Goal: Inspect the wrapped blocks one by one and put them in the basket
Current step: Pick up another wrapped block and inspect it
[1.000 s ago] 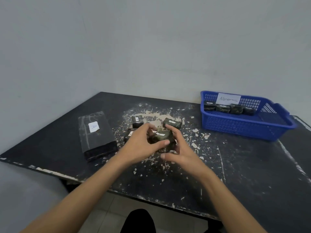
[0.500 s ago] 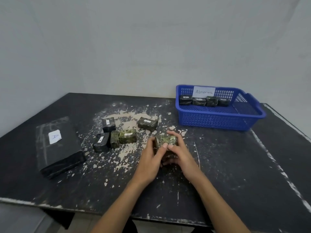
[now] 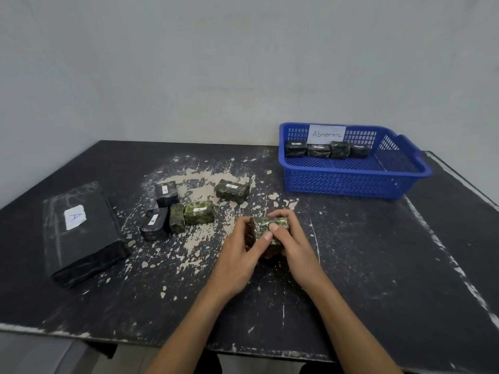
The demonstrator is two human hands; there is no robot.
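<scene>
Both hands hold one greenish wrapped block (image 3: 266,227) just above the table's middle. My left hand (image 3: 240,255) grips its left side with the thumb across the front. My right hand (image 3: 291,244) curls round its right side, fingers over the top. Several more wrapped blocks lie to the left: a green one (image 3: 199,212), a dark green one (image 3: 232,190), a small upright one (image 3: 176,218) and two black ones (image 3: 167,193) (image 3: 154,224). The blue basket (image 3: 351,182) labelled "Abnormal" stands at the back right with several wrapped blocks (image 3: 318,150) along its far wall.
A large flat black wrapped slab (image 3: 81,233) with a white "A" label lies at the left of the worn black table (image 3: 378,265). The wall runs close behind the table. The table's front edge is near my forearms.
The held block has come away from the group to the right and nearer me, with both hands turning it. The camera view has shifted, so the basket looks further left.
</scene>
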